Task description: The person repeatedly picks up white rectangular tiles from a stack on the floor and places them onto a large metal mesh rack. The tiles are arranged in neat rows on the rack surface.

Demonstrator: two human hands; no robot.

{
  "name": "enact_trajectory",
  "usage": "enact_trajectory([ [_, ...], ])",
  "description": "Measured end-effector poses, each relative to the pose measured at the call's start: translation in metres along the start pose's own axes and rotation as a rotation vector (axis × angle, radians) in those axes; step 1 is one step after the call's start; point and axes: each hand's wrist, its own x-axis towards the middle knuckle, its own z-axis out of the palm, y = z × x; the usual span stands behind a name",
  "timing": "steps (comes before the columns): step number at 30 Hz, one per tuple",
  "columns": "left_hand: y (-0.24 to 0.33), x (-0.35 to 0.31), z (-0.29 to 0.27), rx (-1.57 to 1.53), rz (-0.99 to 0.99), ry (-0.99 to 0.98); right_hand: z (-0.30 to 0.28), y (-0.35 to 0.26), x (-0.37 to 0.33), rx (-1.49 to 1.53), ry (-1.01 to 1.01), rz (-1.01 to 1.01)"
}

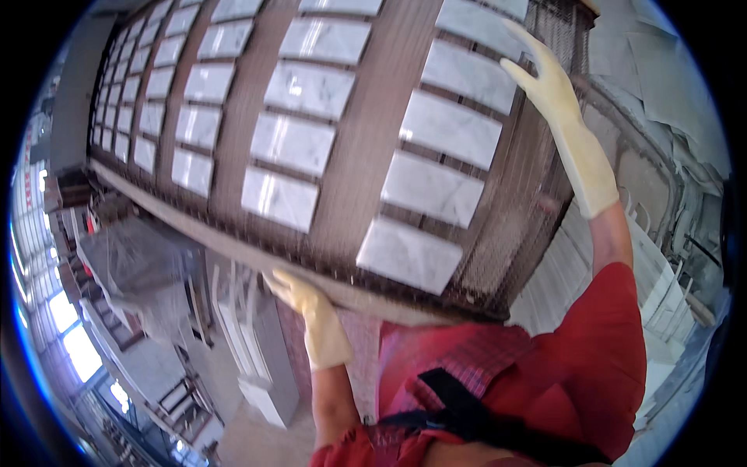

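White grey-veined rectangular stone tiles (451,130) lie flat in rows on a wide brown slatted conveyor belt (358,148). My right hand (546,82), in a cream rubber glove, reaches over the belt's right end. Its thumb and fingers are spread beside the outer end of an upper tile (469,75) in the nearest row; whether they touch it I cannot tell. My left hand (311,311), gloved alike, is by the conveyor's near side rail (233,240) with its fingers stretched out and no tile in it.
Long white slabs or strips (253,350) stand upright below the rail, left of my left hand. Farther left is a stack covered in clear plastic (140,261). Pale boards (572,268) lie beyond the belt's right end, and greyish sheeting (661,70) hangs at the upper right.
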Motion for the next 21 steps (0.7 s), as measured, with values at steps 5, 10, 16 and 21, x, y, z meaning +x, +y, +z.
enact_trajectory([
  [5, -0.006, 0.005, 0.0, -0.082, 0.006, 0.036, 0.002, -0.117, -0.138, 0.08, -0.201, 0.002],
  [10, -0.021, 0.011, 0.008, -0.208, 0.094, 0.053, 0.026, -0.193, -0.218, 0.144, -0.359, 0.0],
  [16, -0.01, 0.0, 0.013, -0.244, 0.113, 0.055, 0.083, -0.233, -0.228, -0.328, -0.587, 0.065],
  [21, -0.011, -0.006, 0.015, -0.278, 0.064, 0.095, 0.1, -0.251, -0.221, -0.524, -0.661, 0.128],
])
